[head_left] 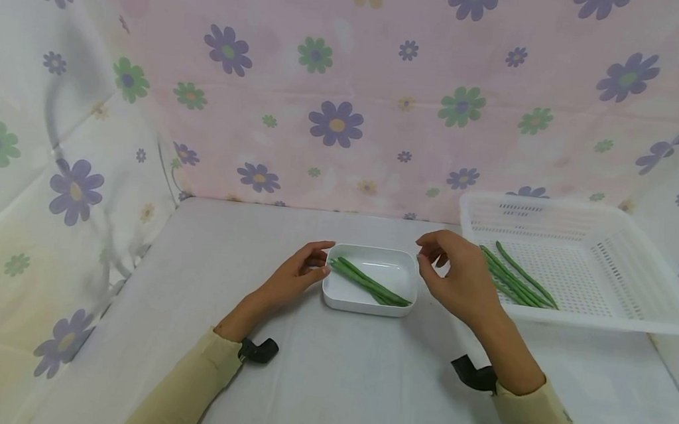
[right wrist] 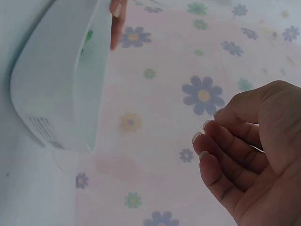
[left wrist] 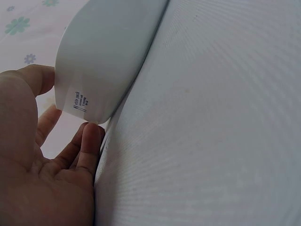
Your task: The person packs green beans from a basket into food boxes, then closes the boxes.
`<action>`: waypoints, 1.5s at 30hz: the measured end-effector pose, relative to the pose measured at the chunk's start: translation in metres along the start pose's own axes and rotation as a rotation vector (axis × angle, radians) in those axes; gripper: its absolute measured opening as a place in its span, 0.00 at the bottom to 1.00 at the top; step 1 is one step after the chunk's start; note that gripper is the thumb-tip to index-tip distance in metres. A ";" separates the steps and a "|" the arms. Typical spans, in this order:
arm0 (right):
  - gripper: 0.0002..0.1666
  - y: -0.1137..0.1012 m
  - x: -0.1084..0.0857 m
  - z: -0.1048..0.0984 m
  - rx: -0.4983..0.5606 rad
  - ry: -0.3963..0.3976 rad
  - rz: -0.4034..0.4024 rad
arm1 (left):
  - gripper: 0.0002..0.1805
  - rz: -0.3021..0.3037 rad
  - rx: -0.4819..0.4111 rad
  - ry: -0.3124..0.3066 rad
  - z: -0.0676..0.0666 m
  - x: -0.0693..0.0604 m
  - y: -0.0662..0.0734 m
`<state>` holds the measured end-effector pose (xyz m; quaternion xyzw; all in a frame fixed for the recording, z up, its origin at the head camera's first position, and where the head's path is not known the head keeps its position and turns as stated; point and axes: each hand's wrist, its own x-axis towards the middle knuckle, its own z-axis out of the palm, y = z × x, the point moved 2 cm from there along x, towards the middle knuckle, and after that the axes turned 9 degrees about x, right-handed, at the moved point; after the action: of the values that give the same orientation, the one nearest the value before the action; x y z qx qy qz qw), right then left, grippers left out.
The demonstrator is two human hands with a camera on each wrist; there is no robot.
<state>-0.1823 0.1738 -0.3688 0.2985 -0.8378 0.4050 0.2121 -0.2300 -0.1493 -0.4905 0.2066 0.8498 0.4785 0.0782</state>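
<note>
A small white dish (head_left: 368,309) stands on the table with several green beans (head_left: 366,281) lying slantwise in it. At the dish's left end, my left hand (head_left: 292,276) holds it with thumb and fingertips; the left wrist view shows these fingers (left wrist: 90,141) against the end of the dish (left wrist: 103,56), which bears small print. My right hand (head_left: 460,278) is raised just beyond the dish's right end, its fingers loosely bent and empty. In the right wrist view a gap separates that hand (right wrist: 263,150) from the dish (right wrist: 51,80).
To the right stands a white perforated basket (head_left: 594,321) with several more green beans (head_left: 520,279) at its left side. A pale cloth (head_left: 326,384) covers the table. Flowered curtains (head_left: 374,75) hang behind and at both sides.
</note>
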 end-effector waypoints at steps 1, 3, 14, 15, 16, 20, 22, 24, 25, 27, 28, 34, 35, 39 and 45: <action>0.14 0.001 0.000 -0.003 -0.005 0.015 -0.010 | 0.30 0.001 0.004 -0.002 0.000 0.000 -0.001; 0.14 0.004 0.001 -0.010 -0.024 0.044 -0.017 | 0.30 0.002 0.007 -0.006 0.000 0.000 -0.001; 0.14 0.022 -0.001 -0.044 -0.079 0.150 -0.015 | 0.31 -0.001 0.030 -0.012 0.000 0.000 -0.001; 0.15 0.025 -0.002 -0.046 -0.080 0.157 -0.013 | 0.31 0.001 0.032 -0.012 0.000 0.000 -0.001; 0.15 0.027 -0.002 -0.048 -0.080 0.162 -0.009 | 0.31 0.003 0.032 -0.012 0.000 0.000 0.000; 0.14 0.036 -0.004 -0.055 -0.092 0.176 0.019 | 0.30 0.002 0.033 -0.013 0.000 0.000 -0.001; 0.14 0.040 -0.005 -0.057 -0.103 0.175 0.040 | 0.30 0.002 0.031 -0.012 0.000 0.000 -0.001; 0.14 0.045 -0.006 -0.059 -0.117 0.170 0.058 | 0.31 0.009 0.032 -0.009 0.000 0.000 -0.001; 0.14 0.047 -0.007 -0.060 -0.123 0.167 0.066 | 0.31 0.011 0.031 -0.009 0.000 0.000 -0.001; 0.14 0.053 -0.008 -0.062 -0.127 0.163 0.084 | 0.31 0.013 0.027 -0.007 0.000 0.000 -0.001; 0.13 0.055 -0.009 -0.063 -0.128 0.161 0.092 | 0.31 0.014 0.028 -0.007 0.000 0.000 -0.001; 0.12 0.070 -0.015 -0.069 -0.136 0.147 0.152 | 0.31 0.007 0.034 -0.003 0.000 0.000 0.000; 0.12 0.072 -0.016 -0.070 -0.139 0.138 0.166 | 0.30 0.007 0.033 -0.002 0.000 0.000 0.000; 0.12 0.079 -0.019 -0.073 -0.161 0.086 0.254 | 0.30 0.009 0.030 0.000 0.000 0.000 0.000; 0.13 0.090 -0.022 -0.076 -0.209 -0.055 0.405 | 0.31 0.003 0.030 -0.003 0.000 -0.001 -0.001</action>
<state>-0.2176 0.2867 -0.3873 0.1116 -0.9235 0.3420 0.1333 -0.2296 -0.1500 -0.4909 0.2095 0.8564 0.4657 0.0757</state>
